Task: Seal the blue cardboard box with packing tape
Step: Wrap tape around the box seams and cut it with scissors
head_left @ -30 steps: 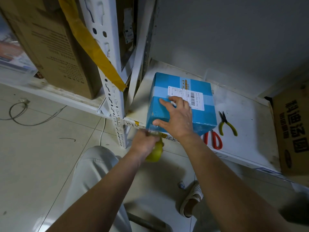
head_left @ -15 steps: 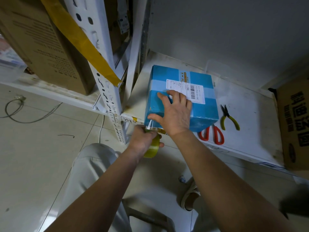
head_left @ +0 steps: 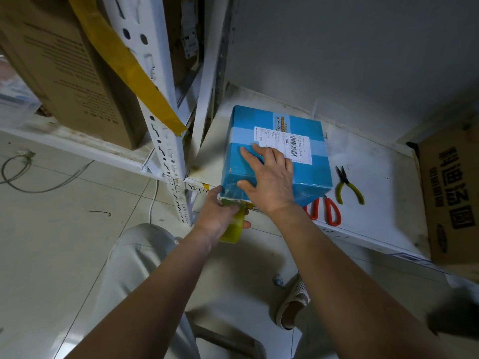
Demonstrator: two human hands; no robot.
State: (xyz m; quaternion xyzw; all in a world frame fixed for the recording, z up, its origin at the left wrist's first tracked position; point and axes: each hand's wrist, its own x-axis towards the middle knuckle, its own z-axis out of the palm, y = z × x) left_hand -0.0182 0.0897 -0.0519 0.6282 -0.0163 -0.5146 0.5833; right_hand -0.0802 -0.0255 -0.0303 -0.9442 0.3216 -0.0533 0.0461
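Resting flat mid-frame, the right hand (head_left: 269,177) presses straight fingers on the blue box (head_left: 278,154) — set on the white shelf (head_left: 383,203) — while the left hand (head_left: 220,216) grips the tape roll (head_left: 233,230) just below it.

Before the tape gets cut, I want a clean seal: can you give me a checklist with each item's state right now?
1. Blue box steadied on the shelf: ok, right hand lies flat on top.
2. Tape roll held: ok, left hand grips it below the box's near edge.
3. Tape stuck to the front face: ok, a clear strip shows there.
4. Scissors within reach: ok, beside the box.
5. Strip smooth, unwrinkled: cannot tell.
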